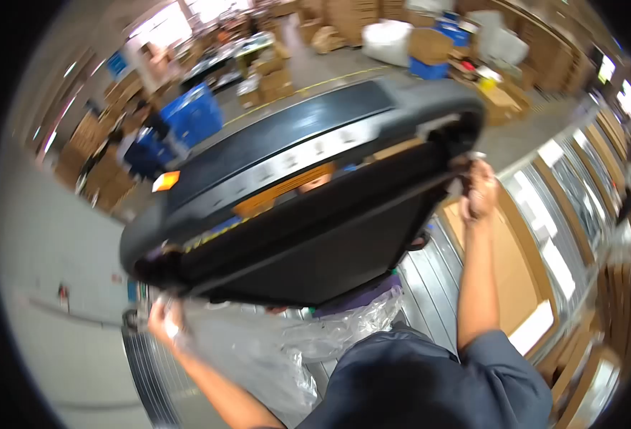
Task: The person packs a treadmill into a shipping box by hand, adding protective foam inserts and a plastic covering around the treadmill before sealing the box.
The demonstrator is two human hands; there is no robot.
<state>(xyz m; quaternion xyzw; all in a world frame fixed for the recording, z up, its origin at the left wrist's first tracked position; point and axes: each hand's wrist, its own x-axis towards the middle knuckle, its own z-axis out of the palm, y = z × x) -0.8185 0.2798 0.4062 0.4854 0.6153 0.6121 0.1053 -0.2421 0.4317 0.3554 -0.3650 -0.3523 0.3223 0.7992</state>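
A large black-and-grey treadmill (330, 250) with a glossy dark console strip (294, 143) is tilted up in front of me. My left hand (167, 322) is closed at its lower left corner. On the other side, my right hand (478, 189) grips the right edge, fingers curled round it and partly smeared by motion. Below the treadmill, a crumpled clear plastic sheet (258, 350) lies close to my body, beside a purple piece (358, 297) that is partly covered.
Metal rollers (433, 279) run beneath, with an open cardboard box (509, 250) at right. Beyond are more boxed items in a row, blue bins (192, 114), stacked cartons (276, 82) and white sacks (387, 43). Another person (147, 139) is at the left back.
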